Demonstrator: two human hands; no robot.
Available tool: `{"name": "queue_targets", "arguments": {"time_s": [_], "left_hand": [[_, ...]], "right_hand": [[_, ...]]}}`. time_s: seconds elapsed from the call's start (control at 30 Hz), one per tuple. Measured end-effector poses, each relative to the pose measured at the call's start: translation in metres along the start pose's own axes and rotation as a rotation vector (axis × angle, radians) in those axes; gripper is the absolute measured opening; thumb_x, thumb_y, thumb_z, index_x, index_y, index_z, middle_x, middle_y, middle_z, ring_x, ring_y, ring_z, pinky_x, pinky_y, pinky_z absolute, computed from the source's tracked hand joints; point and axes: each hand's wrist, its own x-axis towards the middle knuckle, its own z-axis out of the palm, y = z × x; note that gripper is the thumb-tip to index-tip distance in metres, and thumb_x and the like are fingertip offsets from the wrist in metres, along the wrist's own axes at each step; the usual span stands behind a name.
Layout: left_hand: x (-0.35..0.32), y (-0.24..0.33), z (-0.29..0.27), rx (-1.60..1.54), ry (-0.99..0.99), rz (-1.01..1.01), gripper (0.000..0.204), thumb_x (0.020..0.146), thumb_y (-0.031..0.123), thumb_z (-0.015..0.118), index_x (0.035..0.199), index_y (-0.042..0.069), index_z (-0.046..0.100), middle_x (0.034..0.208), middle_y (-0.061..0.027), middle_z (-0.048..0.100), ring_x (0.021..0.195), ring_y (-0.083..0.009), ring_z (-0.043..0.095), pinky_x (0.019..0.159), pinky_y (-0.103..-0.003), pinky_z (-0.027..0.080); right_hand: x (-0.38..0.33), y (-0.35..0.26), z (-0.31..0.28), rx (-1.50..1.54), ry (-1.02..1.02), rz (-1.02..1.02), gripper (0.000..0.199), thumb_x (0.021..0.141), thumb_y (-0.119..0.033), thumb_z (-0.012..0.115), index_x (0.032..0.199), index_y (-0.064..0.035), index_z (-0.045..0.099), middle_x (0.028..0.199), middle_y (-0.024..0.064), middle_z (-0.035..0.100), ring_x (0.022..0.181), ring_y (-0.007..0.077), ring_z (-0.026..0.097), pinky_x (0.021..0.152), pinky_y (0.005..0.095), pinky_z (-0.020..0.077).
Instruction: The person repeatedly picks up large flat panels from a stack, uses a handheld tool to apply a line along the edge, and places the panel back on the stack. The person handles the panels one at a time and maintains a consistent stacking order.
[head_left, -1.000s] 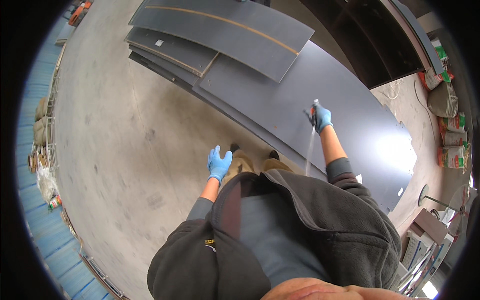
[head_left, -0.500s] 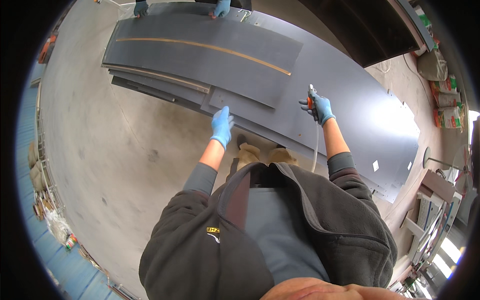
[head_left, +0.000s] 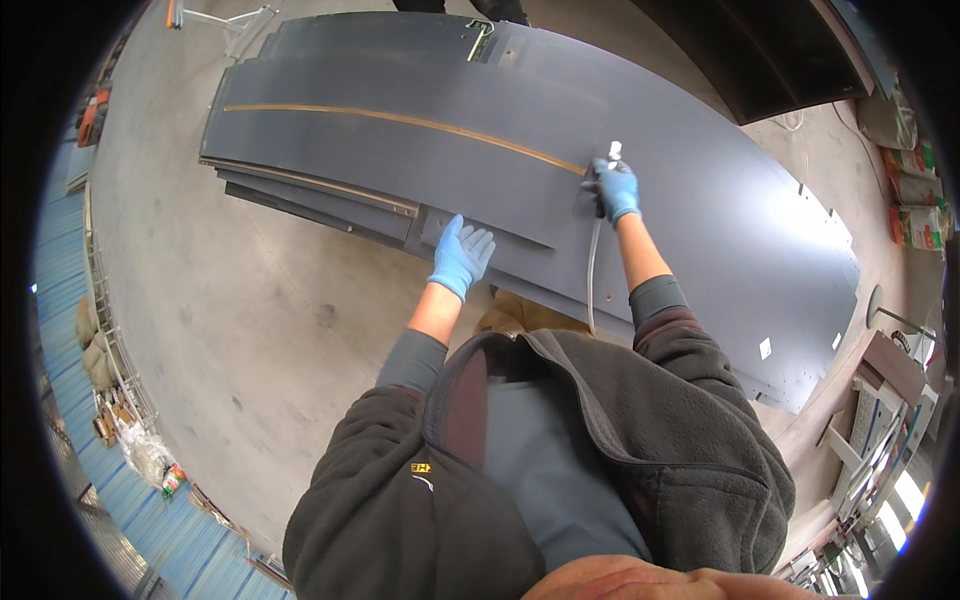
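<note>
My right hand [head_left: 615, 190], in a blue glove, is closed round an air gun [head_left: 614, 152] with a silver head. A pale hose [head_left: 592, 275] hangs from it towards me. The hand is over the dark grey panel [head_left: 400, 165], by the right end of the tan strip [head_left: 405, 124] that runs along it. My left hand [head_left: 461, 257], also gloved in blue, is open and holds nothing; its fingers point away from me at the near edge of the stacked panels. Whether it touches them I cannot tell.
A larger grey sheet [head_left: 700, 240] lies under the panel and reaches far right. Narrower boards [head_left: 320, 190] jut out at the near left. A person's dark legs [head_left: 500, 10] stand beyond the far edge. A dark board [head_left: 770, 50] is at the top right, sacks [head_left: 915, 190] beside it.
My right hand has moved left and away from me with the air gun, to the strip's end. My left fingers have spread. The other person's gloved hands have left the panel's far edge.
</note>
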Motion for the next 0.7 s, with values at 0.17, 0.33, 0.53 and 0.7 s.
{"name": "queue_targets", "arguments": {"time_s": [0.17,0.33,0.53,0.7], "left_hand": [[-0.002,0.011,0.014,0.932,0.349,0.571,0.088,0.09,0.047,0.077,0.158,0.001,0.044,0.159,-0.0285,0.048,0.145,-0.0427,0.051,0.119,-0.054,0.043],[-0.002,0.047,0.036,1.769,0.62,1.192,0.089,0.084,0.043,0.078,0.155,-0.001,0.048,0.16,-0.032,0.045,0.148,-0.0461,0.045,0.121,-0.051,0.038],[0.016,0.045,0.047,1.253,0.486,1.095,0.085,0.09,0.035,0.081,0.151,-0.011,0.045,0.159,-0.0289,0.047,0.149,-0.0421,0.045,0.126,-0.047,0.035],[-0.008,-0.017,0.007,0.233,0.292,0.336,0.07,0.101,0.024,0.072,0.157,-0.004,0.041,0.154,-0.0185,0.055,0.147,-0.037,0.051,0.121,-0.05,0.043]], "right_hand": [[-0.052,-0.019,0.015,-0.784,-0.269,-0.267,0.041,0.102,-0.039,0.059,0.109,-0.0007,0.072,0.089,0.0165,0.079,0.068,0.0256,0.076,0.068,0.0406,0.0617],[-0.01,-0.12,-0.013,-0.827,-0.55,-0.061,0.061,0.108,-0.053,0.054,0.083,0.0013,0.069,0.075,0.0149,0.073,0.058,0.0231,0.071,0.047,0.0388,0.0545],[0.073,-0.198,0.076,-0.705,-0.565,-0.088,0.052,0.107,-0.042,0.047,0.084,-0.0002,0.068,0.074,0.0094,0.076,0.049,0.0196,0.06,0.05,0.0366,0.0494],[0.09,-0.218,0.093,-0.552,-0.424,-0.082,0.049,0.105,-0.039,0.046,0.094,0.0026,0.07,0.077,0.0107,0.078,0.051,0.0217,0.063,0.053,0.0383,0.0532]]}}
